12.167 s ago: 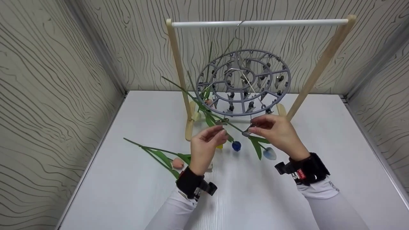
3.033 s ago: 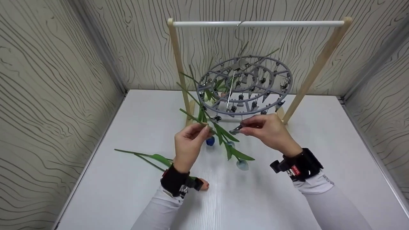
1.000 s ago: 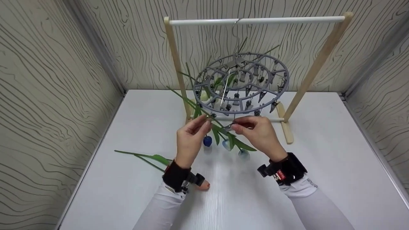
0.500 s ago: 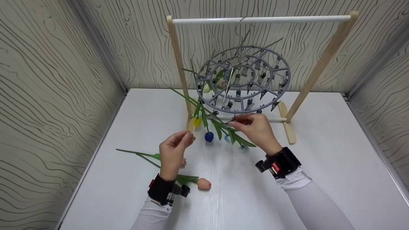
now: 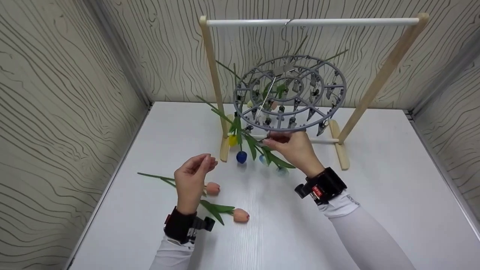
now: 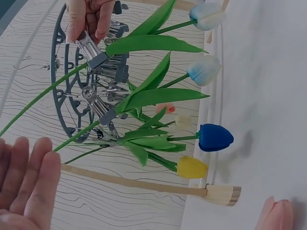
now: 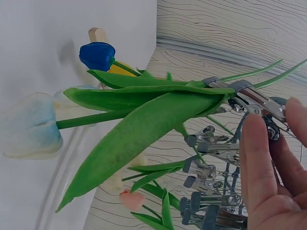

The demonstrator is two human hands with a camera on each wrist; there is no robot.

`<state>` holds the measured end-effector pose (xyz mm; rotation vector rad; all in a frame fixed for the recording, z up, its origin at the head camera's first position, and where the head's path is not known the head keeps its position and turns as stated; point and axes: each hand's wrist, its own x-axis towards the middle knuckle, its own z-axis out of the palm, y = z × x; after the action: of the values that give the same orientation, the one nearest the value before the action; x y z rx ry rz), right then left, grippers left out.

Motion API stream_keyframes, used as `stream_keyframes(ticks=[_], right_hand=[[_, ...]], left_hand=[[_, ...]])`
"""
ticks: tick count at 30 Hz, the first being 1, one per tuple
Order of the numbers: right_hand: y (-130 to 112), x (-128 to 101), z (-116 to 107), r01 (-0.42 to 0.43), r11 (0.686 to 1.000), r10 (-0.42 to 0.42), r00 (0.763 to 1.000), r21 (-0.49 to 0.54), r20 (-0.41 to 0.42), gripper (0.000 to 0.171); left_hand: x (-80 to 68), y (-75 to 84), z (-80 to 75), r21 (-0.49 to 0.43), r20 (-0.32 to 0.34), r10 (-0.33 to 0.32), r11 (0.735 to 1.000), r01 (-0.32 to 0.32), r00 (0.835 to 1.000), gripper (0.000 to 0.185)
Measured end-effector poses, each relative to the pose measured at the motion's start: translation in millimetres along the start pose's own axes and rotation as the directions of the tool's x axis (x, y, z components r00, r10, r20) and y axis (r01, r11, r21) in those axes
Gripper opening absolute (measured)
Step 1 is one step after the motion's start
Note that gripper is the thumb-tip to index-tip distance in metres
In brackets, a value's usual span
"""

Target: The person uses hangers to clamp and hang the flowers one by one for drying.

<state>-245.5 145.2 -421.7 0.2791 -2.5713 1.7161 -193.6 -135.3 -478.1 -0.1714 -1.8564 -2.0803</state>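
Observation:
My right hand [image 5: 298,150] pinches a metal clip [image 6: 91,50] hanging from the round grey clip hanger [image 5: 336,86]. The clip's grey tips bite on the green stem of a pale blue tulip [image 7: 33,127], which hangs bloom downward. Beside it, a second pale blue tulip [image 6: 204,70] hangs from its own clip. My left hand [image 5: 190,183] is off to the left above the table, fingers relaxed and holding nothing. Further along hang a blue tulip [image 6: 216,138] and a yellow tulip [image 6: 192,166]. Two pink tulips [image 5: 241,215] lie on the table near my left hand.
A white bar [image 5: 345,22] on wooden legs [image 5: 382,78] carries the hanger by its hook. Behind the front clips hang a cream tulip [image 6: 183,121] and a pink one. Several other clips dangle bare. Patterned walls [image 5: 48,112] enclose the white table [image 5: 337,232].
My left hand has let go of the second pale blue tulip's stem and moved left and down. That tulip now hangs by the clip. My right hand has shifted left, still holding the clip.

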Motion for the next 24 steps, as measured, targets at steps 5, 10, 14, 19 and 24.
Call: stream_keyframes(ticks=[5, 10, 14, 19, 24], right_hand=[[-4, -7, -4, -0.003, 0.999, 0.003, 1.0, -0.038, -0.004, 0.03], [-7, -14, -8, -0.002, 0.995, 0.0, 1.0, -0.101, -0.015, 0.034], [-8, -16, -11, 0.0, 0.992, -0.003, 1.0, -0.124, -0.023, 0.031], [-7, -17, -14, -0.021, 0.989, 0.017, 0.999, -0.145, -0.03, 0.031], [-6, -20, -17, 0.005, 0.987, -0.01, 1.0, -0.159, -0.029, 0.037]], left_hand=[[1.1, 0.2, -10.2, 0.012, -0.014, 0.001, 1.0, -0.001, 1.0, 0.021], [3.8, 0.1, -19.6, 0.011, -0.029, -0.031, 0.999, 0.031, 0.999, 0.019], [5.4, -0.5, -25.6, 0.049, -0.048, -0.068, 0.996, 0.07, 0.997, 0.017], [7.2, -4.1, -32.3, 0.076, -0.063, -0.083, 0.993, 0.088, 0.995, 0.018], [13.7, -11.0, -43.2, 0.128, -0.048, -0.055, 0.99, 0.061, 0.997, 0.025]])
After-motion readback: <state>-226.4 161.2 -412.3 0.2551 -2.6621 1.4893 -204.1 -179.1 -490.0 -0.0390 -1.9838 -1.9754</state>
